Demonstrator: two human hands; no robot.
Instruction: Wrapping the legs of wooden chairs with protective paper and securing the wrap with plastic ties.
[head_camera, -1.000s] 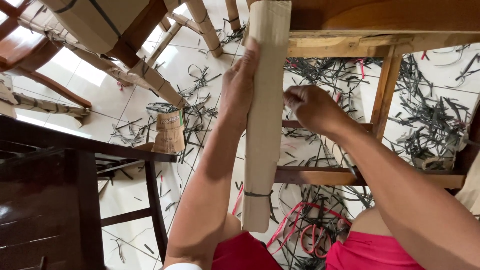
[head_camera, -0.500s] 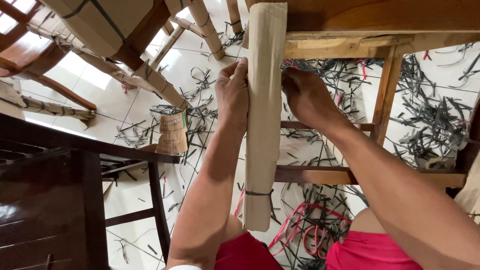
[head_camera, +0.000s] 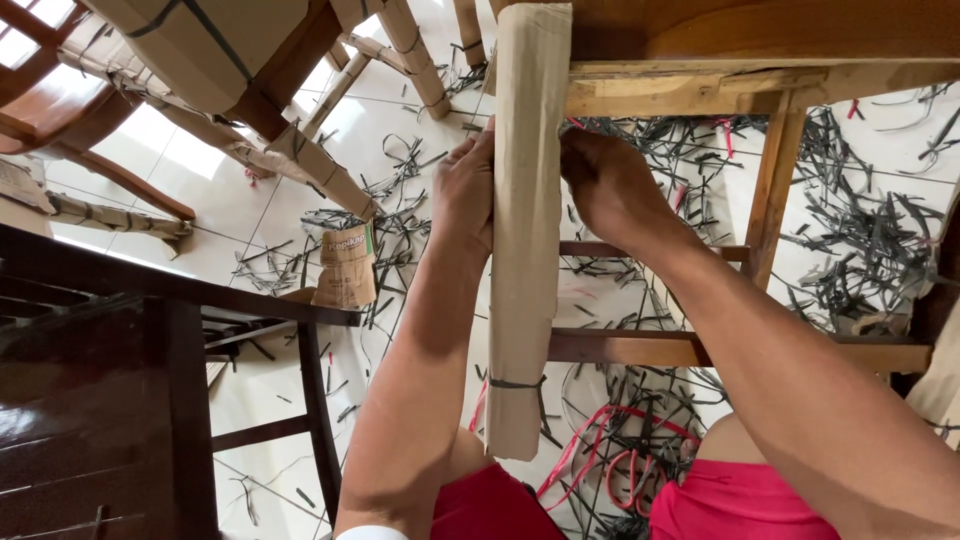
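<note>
A wooden chair leg wrapped in brown cardboard (head_camera: 526, 230) runs down the middle of the head view, tied near its lower end with a dark strap (head_camera: 515, 383). My left hand (head_camera: 466, 190) presses against the wrap's left side, fingers curled on it. My right hand (head_camera: 610, 185) grips the wrap from the right at the same height. The leg belongs to a wooden chair frame (head_camera: 775, 170) with bare rungs (head_camera: 690, 348).
Cut dark plastic straps (head_camera: 860, 240) litter the white tile floor, with red straps (head_camera: 620, 450) near my knees. A dark wooden table (head_camera: 110, 400) stands at the left. Other cardboard-wrapped chairs (head_camera: 300, 150) lie at the top left, and a loose cardboard piece (head_camera: 345, 265) lies on the floor.
Both hands have shifted slightly up the wrapped leg and closed in on it; my right hand moved from beside the wrap to gripping its right edge.
</note>
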